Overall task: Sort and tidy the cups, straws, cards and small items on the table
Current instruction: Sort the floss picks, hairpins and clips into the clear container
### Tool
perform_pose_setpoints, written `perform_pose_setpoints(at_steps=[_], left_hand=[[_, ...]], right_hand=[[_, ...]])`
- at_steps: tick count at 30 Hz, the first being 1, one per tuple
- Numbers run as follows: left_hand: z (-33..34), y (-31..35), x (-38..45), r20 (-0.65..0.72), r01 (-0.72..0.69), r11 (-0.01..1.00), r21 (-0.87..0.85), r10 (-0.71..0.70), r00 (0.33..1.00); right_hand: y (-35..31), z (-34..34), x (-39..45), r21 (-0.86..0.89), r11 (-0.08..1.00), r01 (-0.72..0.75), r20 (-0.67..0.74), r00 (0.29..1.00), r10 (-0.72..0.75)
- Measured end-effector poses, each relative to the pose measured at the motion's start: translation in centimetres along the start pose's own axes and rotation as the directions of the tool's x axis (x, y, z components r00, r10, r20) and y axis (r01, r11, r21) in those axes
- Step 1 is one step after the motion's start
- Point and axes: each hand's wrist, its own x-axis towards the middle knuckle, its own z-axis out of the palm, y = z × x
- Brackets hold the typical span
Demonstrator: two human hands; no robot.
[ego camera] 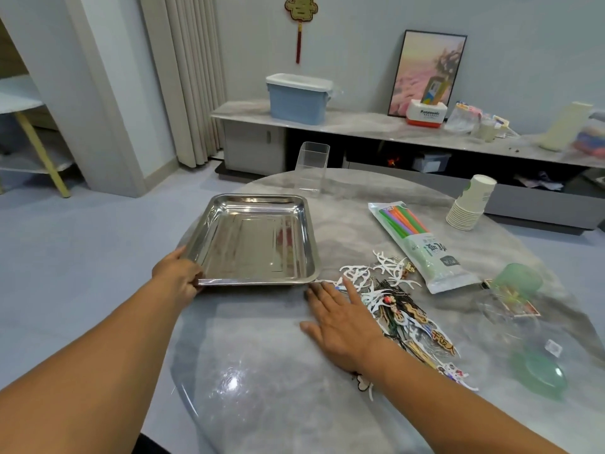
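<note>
A steel tray [209, 224] lies on the left part of the round marble table [262, 388]. My left hand [176, 276] grips the tray's near left corner. My right hand [340, 319] rests flat and open on the table, its fingers touching a heap of paper cut-outs and cards [399, 309]. Beyond the heap lies a bag of coloured straws [422, 244]. A stack of paper cups [471, 203] stands at the far right. Two green-tinted cups lie at the right, one farther away [520, 280] and one nearer me [540, 371].
A clear plastic container [311, 165] stands at the table's far edge. Behind the table runs a low cabinet [360, 126] carrying a blue bin [298, 96], a framed picture and small boxes. The table's near left edge drops to the floor.
</note>
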Motion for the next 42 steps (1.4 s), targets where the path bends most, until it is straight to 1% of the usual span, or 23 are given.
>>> perform_pose_setpoints(at_steps=[3,4,7,8,10,11,12,14,16,20,23,25,26,28,29,31,33,36,38,39,40,41,42], left_hand=[[-1.0,-0.3,0.3,-0.047,-0.058,0.997,0.054,0.060,0.997],[-1.0,-0.5,0.4,-0.067,-0.073,0.995,0.061,0.077,0.995],[-1.5,-0.7,0.9,-0.112,-0.119,0.985,0.126,0.133,0.985],[-1.6,-0.7,1.0,-0.134,-0.128,0.978,0.163,0.150,0.979],[-1.5,-0.8,1.2,-0.186,-0.144,0.965,0.221,0.187,0.965],[-1.5,-0.8,1.4,-0.211,-0.155,0.955,0.253,0.210,0.955],[-1.3,-0.8,1.5,-0.230,-0.160,0.941,0.298,0.233,0.945],[-1.4,-0.8,2.0,-0.260,-0.148,0.906,0.397,0.266,0.928],[-1.5,-0.9,2.6,-0.289,-0.133,0.885,0.447,0.284,0.914],[-2.1,-0.9,3.8,-0.303,-0.160,0.838,0.522,0.358,0.883],[-2.1,-1.0,4.3,-0.290,-0.175,0.785,0.594,0.412,0.864],[-1.7,-1.0,4.1,-0.275,-0.167,0.687,0.707,0.485,0.830],[-1.3,-0.9,3.8,-0.257,-0.167,0.609,0.776,0.546,0.797],[0.0,-0.4,3.0,-0.146,-0.250,0.447,0.859,0.682,0.717],[0.8,-0.2,2.4,-0.069,-0.338,0.404,0.850,0.722,0.689],[3.3,0.0,0.2,0.102,-0.538,0.367,0.759,0.749,0.655],[5.9,-0.5,-2.9,0.310,-0.708,0.296,0.641,0.744,0.592],[8.7,-2.4,-7.6,0.612,-0.880,0.176,0.442,0.658,0.439],[9.8,-4.3,-9.9,0.773,-0.945,0.086,0.315,0.555,0.308],[10.1,-5.4,-10.9,0.834,-0.962,0.053,0.268,0.487,0.260],[10.5,-6.6,-11.8,0.880,-0.971,0.038,0.237,0.416,0.231],[10.8,-8.0,-12.6,0.909,-0.973,0.037,0.228,0.349,0.227],[11.0,-9.4,-13.3,0.922,-0.965,0.044,0.258,0.288,0.260]], right_hand=[[0.6,-0.4,-0.6,0.041,0.999,-0.032,0.016,0.999,0.031],[1.1,-0.5,-0.9,0.081,0.996,-0.037,-0.015,0.999,0.038],[2.5,-1.4,-1.6,0.260,0.964,-0.059,-0.177,0.978,0.108],[3.0,-1.8,-2.0,0.284,0.957,-0.060,-0.249,0.959,0.135],[4.3,-2.0,-2.5,0.275,0.959,-0.068,-0.421,0.889,0.183],[5.1,-1.7,-2.7,0.301,0.948,-0.104,-0.453,0.859,0.238],[5.8,-1.7,-2.9,0.388,0.907,-0.162,-0.385,0.866,0.319],[7.3,-1.6,-3.4,0.484,0.829,-0.281,-0.258,0.859,0.442],[8.7,-0.6,-3.6,0.535,0.768,-0.351,-0.208,0.826,0.523],[10.4,0.5,-3.9,0.638,0.647,-0.417,-0.144,0.762,0.632],[11.4,1.1,-3.8,0.644,0.633,-0.431,-0.123,0.758,0.641],[12.1,1.3,-3.7,0.616,0.643,-0.455,-0.115,0.756,0.645],[12.3,1.3,-3.6,0.591,0.650,-0.478,-0.111,0.750,0.652],[12.8,1.2,-3.4,0.514,0.654,-0.555,-0.086,0.726,0.683],[12.9,1.2,-3.3,0.464,0.655,-0.597,-0.072,0.711,0.699],[13.2,1.1,-2.9,0.387,0.645,-0.659,-0.047,0.685,0.727],[13.5,1.3,-2.3,0.391,0.629,-0.672,-0.027,0.674,0.738],[13.7,2.0,-1.3,0.482,0.608,-0.631,-0.002,0.693,0.721],[13.7,2.6,-1.0,0.558,0.596,-0.577,-0.004,0.717,0.698],[13.7,2.9,-1.0,0.581,0.594,-0.557,-0.009,0.725,0.689],[13.7,3.1,-0.9,0.592,0.590,-0.549,-0.007,0.729,0.684],[13.8,3.2,-1.0,0.603,0.581,-0.546,0.007,0.732,0.681],[13.9,3.3,-0.9,0.621,0.565,-0.543,0.027,0.735,0.677]])
